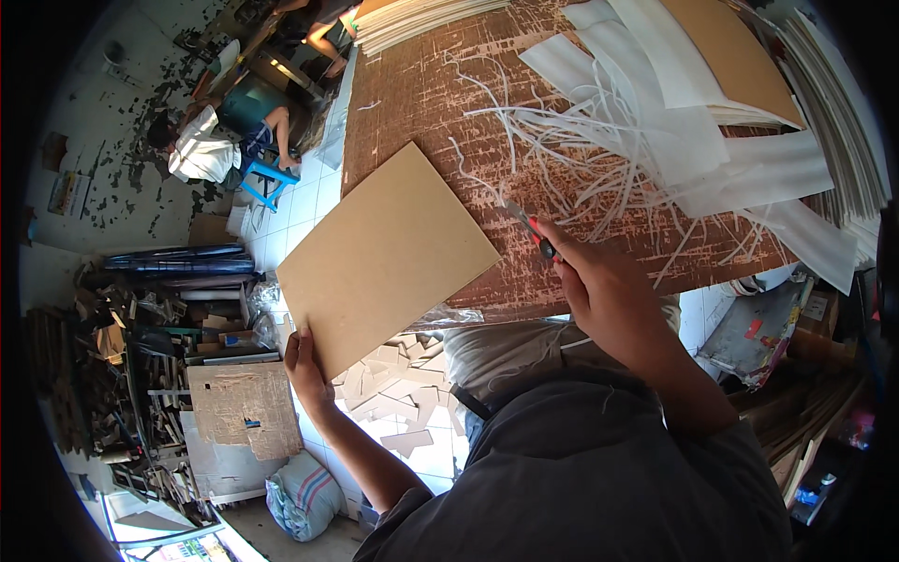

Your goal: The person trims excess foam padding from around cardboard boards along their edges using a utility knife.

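A flat tan rectangular board point(389, 253) lies partly on the worn brown tabletop point(403, 103) and juts out past its near left corner. My left hand point(307, 365) grips the board's lower left edge, thumb on top and fingers underneath. In my right hand point(599, 281) is a red and black utility knife point(538, 234), its blade pointing up and to the left, just off the board's right corner. The blade tip is close to the tabletop; whether it touches cannot be made out. Thin white foam strips point(590, 159) lie tangled beyond the knife.
White foam sheets point(674, 159) and tan boards point(740, 56) are piled at the far right; another board stack point(421, 23) sits at the far edge. Board offcuts point(403, 384) litter the floor below. A person point(211, 140) sits on a blue stool point(269, 180) at the left.
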{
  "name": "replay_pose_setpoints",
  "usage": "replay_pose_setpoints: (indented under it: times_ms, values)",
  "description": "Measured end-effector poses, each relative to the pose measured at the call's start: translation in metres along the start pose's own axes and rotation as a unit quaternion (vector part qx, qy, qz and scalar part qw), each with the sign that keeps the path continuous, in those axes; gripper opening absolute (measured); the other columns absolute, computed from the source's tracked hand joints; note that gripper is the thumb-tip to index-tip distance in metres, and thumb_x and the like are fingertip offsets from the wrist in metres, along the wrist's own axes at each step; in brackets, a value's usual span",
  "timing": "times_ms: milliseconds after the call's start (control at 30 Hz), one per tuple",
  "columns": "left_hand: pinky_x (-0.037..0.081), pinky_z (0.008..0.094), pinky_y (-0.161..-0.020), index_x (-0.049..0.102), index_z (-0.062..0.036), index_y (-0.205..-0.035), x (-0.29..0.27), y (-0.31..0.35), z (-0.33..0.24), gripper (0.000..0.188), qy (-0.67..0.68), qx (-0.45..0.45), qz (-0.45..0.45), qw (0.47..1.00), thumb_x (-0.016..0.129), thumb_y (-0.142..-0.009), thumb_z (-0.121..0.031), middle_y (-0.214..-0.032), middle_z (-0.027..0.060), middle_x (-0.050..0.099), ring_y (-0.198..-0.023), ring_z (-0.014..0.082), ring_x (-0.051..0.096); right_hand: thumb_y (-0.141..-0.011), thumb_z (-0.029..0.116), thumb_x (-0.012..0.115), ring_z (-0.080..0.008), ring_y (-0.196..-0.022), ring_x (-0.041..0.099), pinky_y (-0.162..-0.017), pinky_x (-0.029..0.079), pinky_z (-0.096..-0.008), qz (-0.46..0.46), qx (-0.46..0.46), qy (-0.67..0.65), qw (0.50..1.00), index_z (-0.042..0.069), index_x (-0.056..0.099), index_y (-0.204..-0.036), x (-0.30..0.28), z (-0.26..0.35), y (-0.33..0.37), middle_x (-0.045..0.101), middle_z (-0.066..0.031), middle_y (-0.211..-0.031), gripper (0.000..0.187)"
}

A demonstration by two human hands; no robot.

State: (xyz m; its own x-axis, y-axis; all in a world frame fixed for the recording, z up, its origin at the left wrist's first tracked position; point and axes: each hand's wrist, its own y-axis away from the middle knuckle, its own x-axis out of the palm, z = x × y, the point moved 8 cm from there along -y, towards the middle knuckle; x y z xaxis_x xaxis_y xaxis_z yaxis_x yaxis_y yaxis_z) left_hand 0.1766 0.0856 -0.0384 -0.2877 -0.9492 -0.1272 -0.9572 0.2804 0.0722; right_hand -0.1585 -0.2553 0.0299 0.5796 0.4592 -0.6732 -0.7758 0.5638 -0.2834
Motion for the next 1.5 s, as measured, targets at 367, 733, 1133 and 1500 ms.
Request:
replay_pose_setpoints:
  times_ms: [367,733,1133,1500]
  values:
    - [0.056,0.0308,-0.086,0.058,0.0006,-0.13,0.008,0.012,0.0,0.038,0.174,-0.043,0.058,0.982,0.064,-0.101,-0.023,-0.115,0.0107,0.07,-0.102,0.0196,0.069,-0.098,0.007,0.06,-0.0374,-0.085,0.069,-0.075,0.053,-0.046,-0.024,-0.013,-0.048,0.998,0.009,0.05,-0.148,-0.011,-0.009,-0.013,0.071,-0.0195,-0.1,0.051]
    - [0.06,0.0382,-0.091,0.05,0.003,-0.142,0.026,0.023,-0.022,0.055,0.314,-0.022,0.115,0.942,0.067,-0.094,-0.018,-0.127,0.016,0.066,-0.111,0.0265,0.069,-0.097,0.003,0.06,-0.0427,-0.096,0.068,-0.083,0.052,-0.0498,-0.186,0.022,0.003,0.982,0.001,0.05,-0.145,-0.064,-0.034,-0.013,0.069,-0.0262,-0.106,0.049]
    - [0.054,0.0431,-0.105,0.056,0.0022,-0.138,0.096,0.047,-0.059,0.044,0.462,0.001,0.14,0.876,0.064,-0.098,-0.013,-0.134,0.0177,0.065,-0.123,0.0298,0.064,-0.1,0.007,0.058,-0.0404,-0.087,0.062,-0.08,0.051,-0.0497,-0.176,0.076,0.063,0.979,0.008,0.048,-0.149,-0.056,-0.056,-0.017,0.055,-0.0189,-0.103,0.05]
    - [0.053,0.0414,-0.108,0.05,0.0002,-0.142,0.135,0.073,-0.055,0.047,0.48,-0.01,0.13,0.868,0.062,-0.098,-0.006,-0.138,0.0148,0.062,-0.126,0.0267,0.062,-0.094,0.004,0.063,-0.041,-0.098,0.062,-0.084,0.051,-0.051,-0.171,0.073,0.117,0.976,0.007,0.048,-0.148,-0.044,-0.068,-0.021,0.055,-0.0202,-0.111,0.056]
